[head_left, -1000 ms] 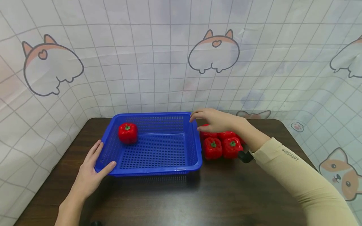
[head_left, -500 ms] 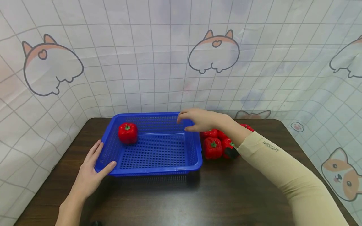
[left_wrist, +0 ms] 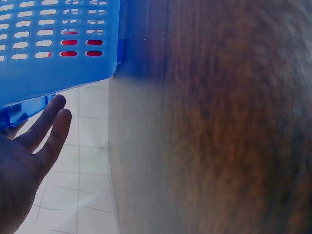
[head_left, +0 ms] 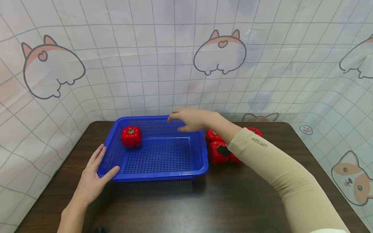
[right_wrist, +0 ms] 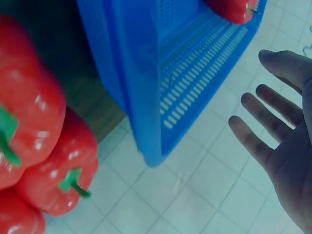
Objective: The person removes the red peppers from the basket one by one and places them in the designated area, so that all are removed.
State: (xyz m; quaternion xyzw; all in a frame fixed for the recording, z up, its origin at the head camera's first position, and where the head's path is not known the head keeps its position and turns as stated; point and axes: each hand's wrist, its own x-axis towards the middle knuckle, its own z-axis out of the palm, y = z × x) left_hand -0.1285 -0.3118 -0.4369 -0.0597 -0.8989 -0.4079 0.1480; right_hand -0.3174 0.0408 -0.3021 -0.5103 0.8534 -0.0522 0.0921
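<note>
A blue plastic basket (head_left: 158, 176) with slotted walls stands on the dark table, and one red bell pepper (head_left: 131, 137) sits in its back left part. My left hand (head_left: 91, 179) rests at the basket's front left corner, thumb at the front rim and fingers along the left side. In the left wrist view its fingers (left_wrist: 56, 131) look nearly straight beside the basket wall. My right hand (head_left: 192, 120) hovers over the basket's back right part, holding nothing, its fingers apart in the right wrist view. Several red bell peppers (head_left: 218, 155) stand right of the basket, partly hidden by the right arm.
The brown wooden table (head_left: 163, 207) ends at a patterned cloth wall (head_left: 163, 81) behind and at both sides. A small black object (head_left: 99, 230) shows at the bottom edge. A dark piece (head_left: 223, 150) at the right wrist overlaps the peppers.
My right hand has moved left from above the loose peppers and the basket's right rim to over the basket. The left hand, basket and pepper inside stay in place.
</note>
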